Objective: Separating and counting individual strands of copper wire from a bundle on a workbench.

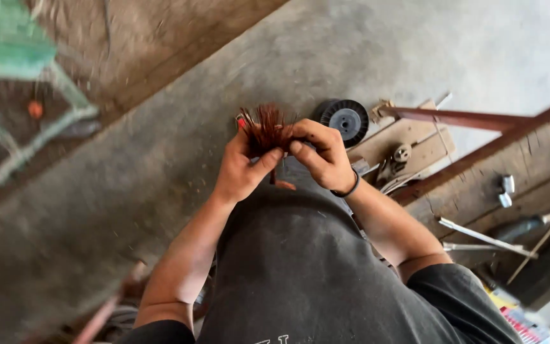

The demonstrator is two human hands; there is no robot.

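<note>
Both hands pinch the copper wire bundle (267, 130) from below: left hand (240, 169) and right hand (326, 156) equally near, strands fanning up-away from the fingertips.

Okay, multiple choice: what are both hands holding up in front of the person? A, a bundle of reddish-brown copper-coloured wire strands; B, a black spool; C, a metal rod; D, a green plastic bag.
A: the left hand and right hand pinch a bundle of reddish-brown wire strands; the black spool lies apart on the floor.

Glossy, seemingly copper wire bundle (267, 130), matt concrete floor (377, 51)
</note>
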